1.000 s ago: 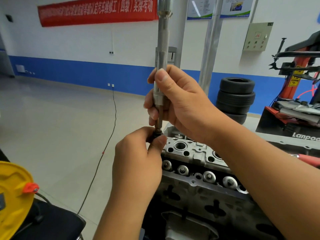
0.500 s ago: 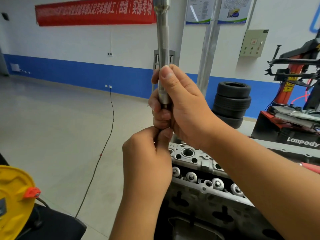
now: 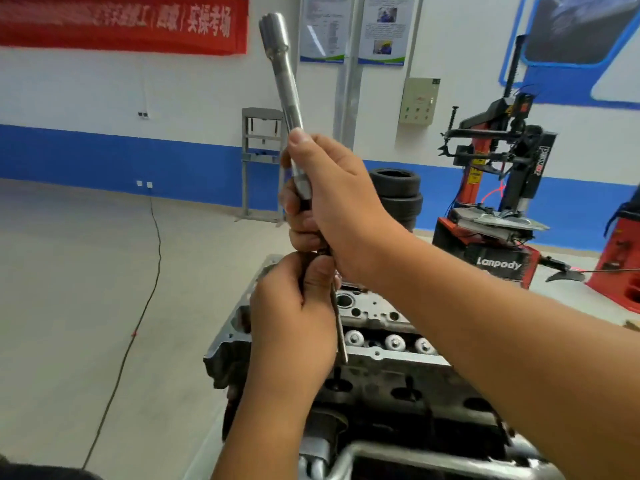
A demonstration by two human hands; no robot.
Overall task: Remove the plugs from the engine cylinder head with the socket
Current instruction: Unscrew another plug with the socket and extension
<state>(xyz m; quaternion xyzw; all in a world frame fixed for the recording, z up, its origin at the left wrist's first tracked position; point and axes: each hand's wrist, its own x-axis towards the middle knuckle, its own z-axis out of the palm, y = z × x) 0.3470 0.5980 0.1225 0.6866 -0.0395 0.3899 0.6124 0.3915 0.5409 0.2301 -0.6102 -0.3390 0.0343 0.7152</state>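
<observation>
Right hand [image 3: 332, 202] fingers clenched round the socket [image 3: 282, 74] shaft, tool tilted, open end up. Left hand [image 3: 294, 313] just beneath, touching it, fingers pinching the tool's lower end; plug not visible. Both held above the cylinder head [image 3: 381, 341], near its far left corner
</observation>
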